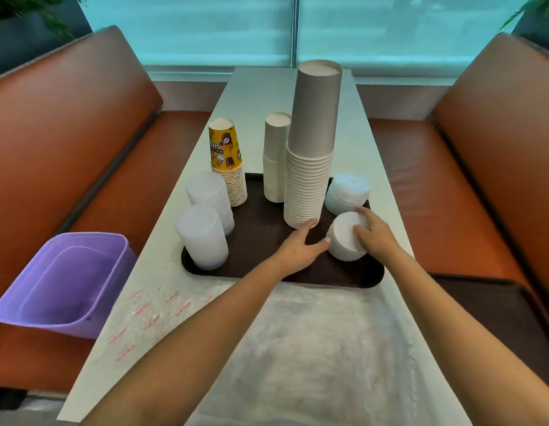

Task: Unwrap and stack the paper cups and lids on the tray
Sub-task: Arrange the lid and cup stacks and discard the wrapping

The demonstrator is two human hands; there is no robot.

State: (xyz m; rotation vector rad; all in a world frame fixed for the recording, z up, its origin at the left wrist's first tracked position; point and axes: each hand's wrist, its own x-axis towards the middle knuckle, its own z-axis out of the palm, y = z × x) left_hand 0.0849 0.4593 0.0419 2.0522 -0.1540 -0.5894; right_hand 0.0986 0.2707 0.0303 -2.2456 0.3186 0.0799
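I have my right hand (373, 233) curled over the near stack of white lids (346, 238) at the right front of the brown tray (267, 241); my left hand (300, 247) is spread open, thumb touching that stack, fingertips at the tall grey cup stack (311, 155)

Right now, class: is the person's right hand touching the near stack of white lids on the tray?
Touching. The head view shows the right hand lying on the near stack of white lids, fingers spread across its top and side, no gap between them.
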